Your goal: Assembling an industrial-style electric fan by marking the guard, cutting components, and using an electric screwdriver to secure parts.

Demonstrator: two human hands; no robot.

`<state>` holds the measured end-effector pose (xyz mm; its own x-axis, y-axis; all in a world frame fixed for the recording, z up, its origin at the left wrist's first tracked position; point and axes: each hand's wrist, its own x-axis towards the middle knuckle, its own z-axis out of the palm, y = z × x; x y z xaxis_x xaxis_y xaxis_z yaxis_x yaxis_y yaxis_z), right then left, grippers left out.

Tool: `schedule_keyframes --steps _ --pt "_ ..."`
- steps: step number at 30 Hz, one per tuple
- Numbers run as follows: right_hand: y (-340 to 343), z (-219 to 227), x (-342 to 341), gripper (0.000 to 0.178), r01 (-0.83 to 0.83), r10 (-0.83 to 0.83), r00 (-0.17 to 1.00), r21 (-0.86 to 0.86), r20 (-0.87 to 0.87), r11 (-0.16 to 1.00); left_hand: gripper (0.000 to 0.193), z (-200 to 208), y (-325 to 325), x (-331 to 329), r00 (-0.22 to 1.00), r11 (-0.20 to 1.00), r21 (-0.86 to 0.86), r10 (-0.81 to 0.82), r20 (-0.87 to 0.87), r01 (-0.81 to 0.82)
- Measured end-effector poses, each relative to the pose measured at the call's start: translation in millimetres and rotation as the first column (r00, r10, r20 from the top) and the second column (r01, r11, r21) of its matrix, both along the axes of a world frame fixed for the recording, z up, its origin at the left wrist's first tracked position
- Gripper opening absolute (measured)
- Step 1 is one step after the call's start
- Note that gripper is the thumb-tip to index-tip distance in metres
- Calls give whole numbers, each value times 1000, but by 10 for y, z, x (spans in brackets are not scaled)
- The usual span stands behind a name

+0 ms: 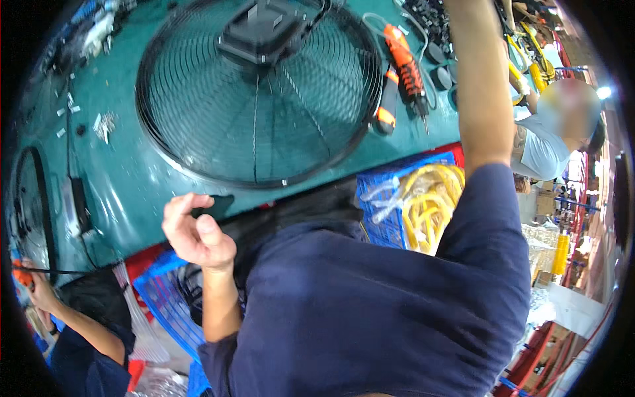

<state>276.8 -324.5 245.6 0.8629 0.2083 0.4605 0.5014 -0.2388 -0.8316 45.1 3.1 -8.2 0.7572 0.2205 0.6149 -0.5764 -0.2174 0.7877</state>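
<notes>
My left hand is raised in front of my chest, near the front edge of the teal table. Its fingers are curled in and I see nothing in them. Just beyond it a large round black wire fan guard lies flat on the table, with a dark square motor housing at its far side. My right forearm stretches up past the top edge of the picture, so that hand is hidden. An orange powered screwdriver lies to the right of the guard, close to that forearm.
A blue crate with yellow coiled cables stands at my right, and another blue crate at my lower left. One person sits at the far right. Another person's hand works at the lower left beside a black ring.
</notes>
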Motion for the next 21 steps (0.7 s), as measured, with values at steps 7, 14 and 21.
schedule_keyframes --steps 7,14,21 --pt "76 -1195 -2333 38 -393 395 907 49 -147 918 67 613 -443 -292 699 716 73 -647 -306 695" --pt "553 -1805 -2949 13 -316 441 816 351 -374 882 27 516 -410 -531 566 579 150 -656 -499 802" --pt "236 -1566 -3036 20 -292 336 933 279 -129 915 30 879 -228 -735 314 344 93 -672 -670 934"
